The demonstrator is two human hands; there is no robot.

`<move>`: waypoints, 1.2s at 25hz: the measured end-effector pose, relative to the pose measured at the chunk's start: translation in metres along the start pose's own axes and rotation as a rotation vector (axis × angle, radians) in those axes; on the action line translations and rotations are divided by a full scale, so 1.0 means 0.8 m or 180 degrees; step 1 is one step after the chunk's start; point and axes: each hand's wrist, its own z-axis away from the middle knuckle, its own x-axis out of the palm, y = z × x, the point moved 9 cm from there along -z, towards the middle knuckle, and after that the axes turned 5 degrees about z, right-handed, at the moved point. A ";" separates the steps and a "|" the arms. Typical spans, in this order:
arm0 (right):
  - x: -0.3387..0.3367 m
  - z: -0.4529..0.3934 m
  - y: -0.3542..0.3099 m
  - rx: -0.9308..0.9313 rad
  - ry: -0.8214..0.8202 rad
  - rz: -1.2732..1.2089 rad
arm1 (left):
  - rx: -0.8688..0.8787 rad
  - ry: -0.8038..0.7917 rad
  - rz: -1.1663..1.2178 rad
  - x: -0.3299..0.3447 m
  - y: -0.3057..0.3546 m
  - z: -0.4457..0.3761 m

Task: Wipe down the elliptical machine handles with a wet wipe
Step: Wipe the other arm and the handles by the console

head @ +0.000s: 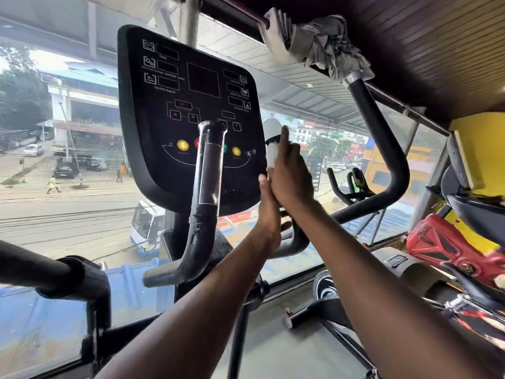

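The elliptical's black console fills the middle of the view. In front of it rises the left inner handle, black with a silver grip plate and untouched. Both hands are on the right inner handle, just right of the console. A white wet wipe is wrapped around that handle's upper end. My right hand presses the wipe against the handle, index finger pointing up. Just below, my left hand grips the same handle, thumb touching the wipe's lower edge. The handle's middle is hidden by my hands.
The long right moving handle curves up at the right, with a grey cloth bunched over its top. The left moving handle crosses the lower left. A window pane stands right behind the machine. Other bikes and red gear crowd the right.
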 end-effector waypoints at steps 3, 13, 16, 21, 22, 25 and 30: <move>0.000 0.062 0.004 -0.0283 0.0663 0.0632 | 0.0122 -0.0197 0.0186 -0.003 0.002 -0.003; -0.035 0.146 0.074 -0.0047 0.0620 -0.0922 | 0.0351 0.0251 -0.0146 -0.023 -0.010 0.039; -0.051 0.124 0.077 0.0327 0.0543 -0.1655 | 0.0914 0.0299 -0.0179 -0.016 0.004 0.062; -0.028 0.128 0.036 -0.0033 -0.1023 -0.2134 | 0.1171 0.0404 -0.0198 -0.021 0.019 0.067; -0.032 0.127 0.038 -0.0094 -0.1256 -0.2205 | 0.1116 0.0631 -0.0172 -0.039 0.016 0.057; -0.052 0.091 0.092 0.0568 -0.0452 -0.2578 | 0.1094 0.0827 -0.0353 -0.053 0.020 0.047; 0.050 0.085 0.074 0.0862 -0.1366 -0.2875 | 0.1127 0.0005 -0.0683 0.010 -0.018 0.045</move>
